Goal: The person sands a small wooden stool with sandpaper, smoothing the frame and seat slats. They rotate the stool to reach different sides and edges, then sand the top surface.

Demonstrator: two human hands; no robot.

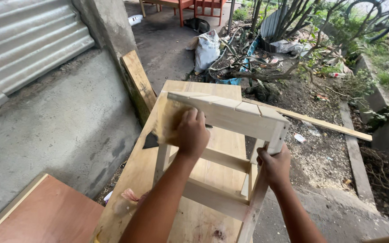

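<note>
Wooden stool frame (230,135) tipped on its side on a pale workbench (190,220), gripped by both hands.

Left hand (191,134) pressed flat against the seat face, clutching a dark-backed sheet of sandpaper (151,140); right hand (274,165) clenched around a leg just under the seat corner. Behind the bench, a bulging white sack (206,49) propped upright near tangled branches, contents hidden. Reddish board (46,211) lying at lower left.
</note>
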